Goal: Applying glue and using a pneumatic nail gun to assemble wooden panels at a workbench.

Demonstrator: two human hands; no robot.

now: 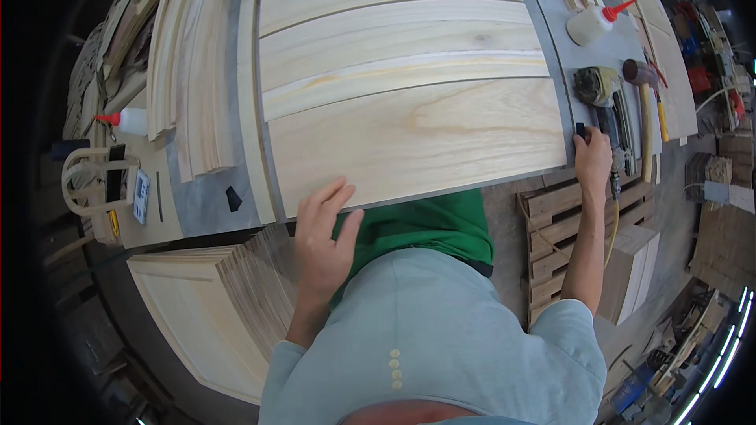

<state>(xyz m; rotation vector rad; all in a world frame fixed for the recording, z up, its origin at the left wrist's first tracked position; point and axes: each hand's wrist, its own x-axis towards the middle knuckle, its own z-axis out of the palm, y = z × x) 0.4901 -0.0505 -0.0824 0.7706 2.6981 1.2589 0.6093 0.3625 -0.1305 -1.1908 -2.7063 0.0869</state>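
A pale wooden panel [441, 126] lies on the workbench in front of me, with more pale boards [394, 31] beyond it. Over the panel's near left corner is my left hand [321, 224], fingers spread and holding nothing; whether the fingertips touch the wood I cannot tell. To the right of the panel, my right hand [594, 161] pinches a small black piece [580, 130] at the bench top. Just beyond that hand lies a tape-wrapped air tool [600, 94] with a yellow hose [613, 228] hanging from it. Another small black piece [234, 198] rests on the bench at the left.
Stacked wooden strips [206, 71] stand left of the panel. White glue bottles with red tips, one right [589, 26] and one left [134, 121], are on the bench. Framed panels [189, 307] lean below at left; a pallet [551, 212] lies on the floor at right.
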